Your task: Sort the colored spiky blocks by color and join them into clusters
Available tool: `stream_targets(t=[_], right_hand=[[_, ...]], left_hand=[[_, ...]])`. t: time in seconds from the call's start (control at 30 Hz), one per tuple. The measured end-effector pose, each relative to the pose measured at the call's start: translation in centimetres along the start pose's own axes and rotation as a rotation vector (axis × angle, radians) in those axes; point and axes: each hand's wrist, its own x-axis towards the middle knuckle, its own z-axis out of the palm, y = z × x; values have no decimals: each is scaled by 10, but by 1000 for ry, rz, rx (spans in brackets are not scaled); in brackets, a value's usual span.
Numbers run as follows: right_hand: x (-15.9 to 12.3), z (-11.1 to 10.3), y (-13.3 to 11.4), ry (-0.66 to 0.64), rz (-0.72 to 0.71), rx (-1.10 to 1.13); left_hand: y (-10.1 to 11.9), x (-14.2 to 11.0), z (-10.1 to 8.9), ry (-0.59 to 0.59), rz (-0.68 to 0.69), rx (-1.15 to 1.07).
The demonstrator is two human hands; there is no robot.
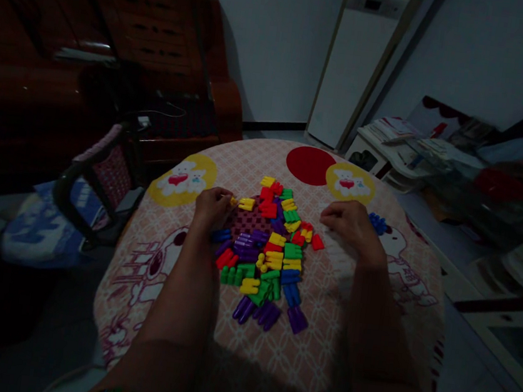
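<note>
A heap of plastic toy building blocks [274, 260] in red, yellow, green, blue and purple lies on the round table. At its left edge my left hand [211, 209] is closed, its fingertips on a small yellow block [232, 201]. Another yellow block [247, 204] lies just right of that one. My right hand [350, 225] is right of the heap, low over the cloth, with fingers pressed together; whatever they hold, if anything, is hidden. Nearest to it on the heap side is a red block [317, 242]. Blue blocks [377, 224] lie just beyond that hand, on its right.
A patterned tablecloth [319, 353] covers the table [267, 146]. To the left stand a chair [97, 183] and a wooden bench [166, 40]. On the right, a low cabinet [390, 141] and a cluttered glass table [458, 162] stand close by.
</note>
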Motion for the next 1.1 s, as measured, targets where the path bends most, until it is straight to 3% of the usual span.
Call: stream_targets(t=[0.07,0.2,0.3,0.43,0.7,0.8,0.9,1.0,1.1], right_hand=[[-2,22,-25,-258,-199,117],[-5,77,-56,-488,-426,139],[-1,102,-58,-417,-434,83],[5,111,-50,-264,-430,27],[-5,132,-54,-266,-451,-307],[-5,130,-56,-261,-427,-243],[0,115,-56,-184,-351,-97],[7,82,-48,-33,-227,40],[10,38,-23,126,-47,86]], left_hand=[[0,0,0,-2,2,-9],[1,-2,0,-4,7,-31],[1,-1,0,-8,6,-36],[-1,0,1,-4,18,-11],[3,-2,-1,1,30,34],[5,-3,-2,11,29,61],[7,-4,-3,6,1,69],[5,-3,-3,11,-7,55],[2,0,-2,26,6,65]])
